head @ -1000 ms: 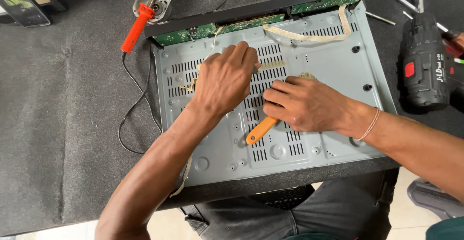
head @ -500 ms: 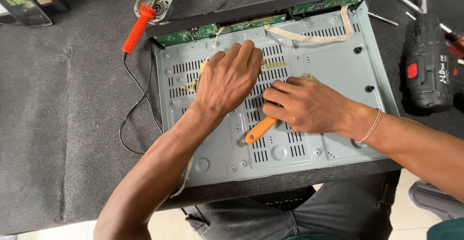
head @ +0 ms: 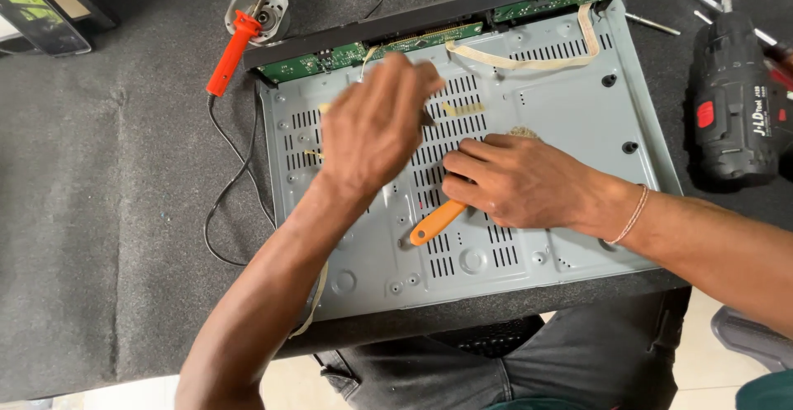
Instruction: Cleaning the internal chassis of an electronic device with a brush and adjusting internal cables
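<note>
Tool: an orange-handled tool lies low across the grey metal case; its handle sticks out below the right hand's fingers, its working end hidden under them.
Right hand: the right hand is curled around the tool, fingers clenched on its upper part and pressing it down onto the slotted vents.
Left hand: the left hand is blurred just above the case, fingers loosely bent; whether it grips anything cannot be told, though a small dark bit shows by its fingertips.
Case: an opened device shell lying flat on the dark mat, with a green circuit strip along the edge beyond the left fingertips.
Ribbon: a pale flat cable loops over the case past the right fingertips.
Around: a red-handled soldering iron in its stand lies well beyond the left hand's thumb side, its cord trailing by the case; a black cordless drill stands well off the right wrist.
Risk, slip: pressed at a shallow angle, the tool could likely skid off a vent slot and jab the left fingers close by.
Risk, cable: a skid toward the far edge might nick the ribbon or circuit strip.
Risk, case: the shell overhangs the mat's near edge, so hard pushing could shift it.
</note>
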